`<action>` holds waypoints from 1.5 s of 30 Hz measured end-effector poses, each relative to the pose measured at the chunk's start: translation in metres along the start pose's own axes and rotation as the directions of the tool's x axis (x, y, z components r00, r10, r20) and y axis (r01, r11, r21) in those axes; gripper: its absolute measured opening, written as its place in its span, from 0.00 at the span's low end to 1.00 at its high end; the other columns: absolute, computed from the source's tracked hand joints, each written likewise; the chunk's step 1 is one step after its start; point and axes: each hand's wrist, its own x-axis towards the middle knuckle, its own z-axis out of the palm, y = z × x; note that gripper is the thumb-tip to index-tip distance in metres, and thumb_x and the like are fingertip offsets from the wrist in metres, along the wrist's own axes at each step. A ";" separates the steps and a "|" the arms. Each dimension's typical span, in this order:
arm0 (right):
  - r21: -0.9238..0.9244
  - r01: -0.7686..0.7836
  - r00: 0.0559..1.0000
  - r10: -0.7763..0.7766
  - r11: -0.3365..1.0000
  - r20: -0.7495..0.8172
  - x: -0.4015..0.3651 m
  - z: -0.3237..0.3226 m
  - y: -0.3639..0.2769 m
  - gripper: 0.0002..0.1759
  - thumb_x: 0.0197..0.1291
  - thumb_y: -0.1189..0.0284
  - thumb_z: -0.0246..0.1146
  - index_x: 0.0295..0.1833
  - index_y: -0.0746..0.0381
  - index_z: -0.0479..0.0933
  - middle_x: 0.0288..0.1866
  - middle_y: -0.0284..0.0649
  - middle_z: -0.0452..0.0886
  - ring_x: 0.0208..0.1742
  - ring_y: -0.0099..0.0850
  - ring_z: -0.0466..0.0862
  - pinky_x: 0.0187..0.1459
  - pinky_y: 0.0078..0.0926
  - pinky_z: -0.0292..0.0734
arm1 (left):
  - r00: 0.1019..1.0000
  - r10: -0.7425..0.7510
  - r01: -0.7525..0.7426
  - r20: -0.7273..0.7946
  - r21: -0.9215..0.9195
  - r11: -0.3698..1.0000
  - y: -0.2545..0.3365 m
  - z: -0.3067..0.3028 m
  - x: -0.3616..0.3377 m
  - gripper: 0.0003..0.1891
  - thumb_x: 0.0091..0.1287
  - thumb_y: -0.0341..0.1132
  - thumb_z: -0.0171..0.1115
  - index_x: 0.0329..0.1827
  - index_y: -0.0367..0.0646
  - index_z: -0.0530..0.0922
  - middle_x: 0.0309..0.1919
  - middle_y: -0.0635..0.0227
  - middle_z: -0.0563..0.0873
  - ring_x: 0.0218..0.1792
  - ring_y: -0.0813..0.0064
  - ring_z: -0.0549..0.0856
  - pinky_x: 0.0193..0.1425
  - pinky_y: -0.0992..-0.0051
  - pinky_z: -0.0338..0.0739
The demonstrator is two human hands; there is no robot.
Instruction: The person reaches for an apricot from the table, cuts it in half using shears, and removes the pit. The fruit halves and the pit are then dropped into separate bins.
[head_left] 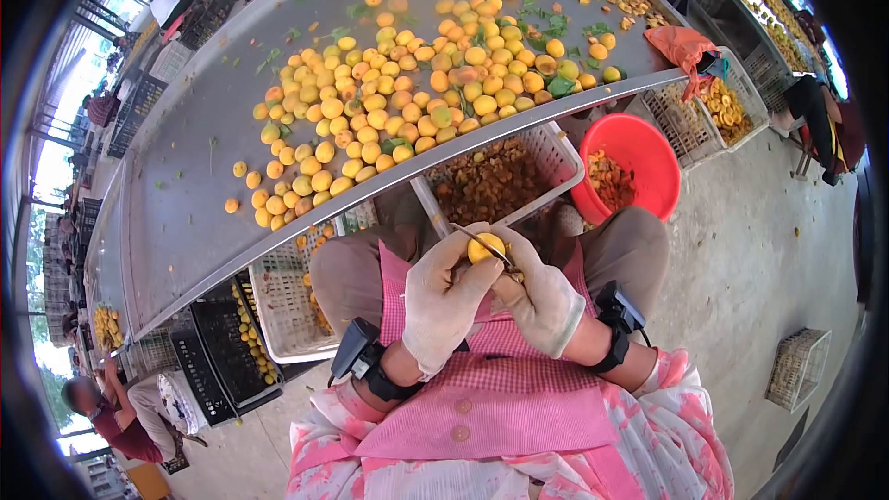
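Both of my hands wear pale gloves and meet above my lap. My left hand point(447, 301) has its fingers closed around a yellow apricot point(484, 247). Against the fruit, my right hand point(540, 306) grips a thin dark tool point(482, 243), whose blade crosses the fruit's surface. Just beyond my hands is a white crate point(567, 167) holding brown pits point(491, 181). A red bucket point(662, 167) with orange fruit pieces point(611, 181) stands to its right. Many whole apricots point(380, 102) are spread over the metal table point(185, 213) ahead.
White crate point(287, 310) and black crate point(208, 361) stand at the left. An orange bag point(681, 46) rests by a crate of halved fruit point(725, 111). Another person point(130, 421) sits at lower left. An empty crate point(798, 368) lies on the right floor.
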 end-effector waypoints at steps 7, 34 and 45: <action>0.086 -0.009 0.999 0.013 0.996 -0.046 0.002 -0.009 -0.002 0.27 0.75 0.58 0.52 0.72 0.61 0.61 0.44 0.56 0.82 0.47 0.57 0.83 0.45 0.40 0.79 | 0.994 -0.104 0.105 0.012 -0.109 0.989 -0.005 -0.007 -0.002 0.16 0.73 0.27 0.58 0.62 0.33 0.77 0.51 0.66 0.85 0.50 0.80 0.83 0.57 0.79 0.76; -0.211 -0.022 0.995 0.041 0.977 0.086 0.006 -0.008 -0.005 0.34 0.72 0.59 0.54 0.75 0.61 0.51 0.31 0.55 0.82 0.33 0.57 0.83 0.31 0.50 0.76 | 0.995 -0.102 0.099 -0.021 -0.111 0.989 -0.001 0.000 -0.004 0.21 0.69 0.25 0.63 0.64 0.34 0.75 0.48 0.71 0.83 0.45 0.85 0.81 0.52 0.83 0.77; -0.274 0.086 0.993 -0.105 0.958 -0.057 0.004 -0.002 -0.004 0.33 0.71 0.62 0.56 0.76 0.59 0.54 0.37 0.55 0.83 0.35 0.56 0.84 0.34 0.47 0.80 | 0.970 -0.210 0.244 0.125 -0.483 0.841 -0.002 -0.002 -0.004 0.24 0.71 0.28 0.63 0.69 0.35 0.71 0.51 0.70 0.82 0.50 0.83 0.80 0.55 0.82 0.76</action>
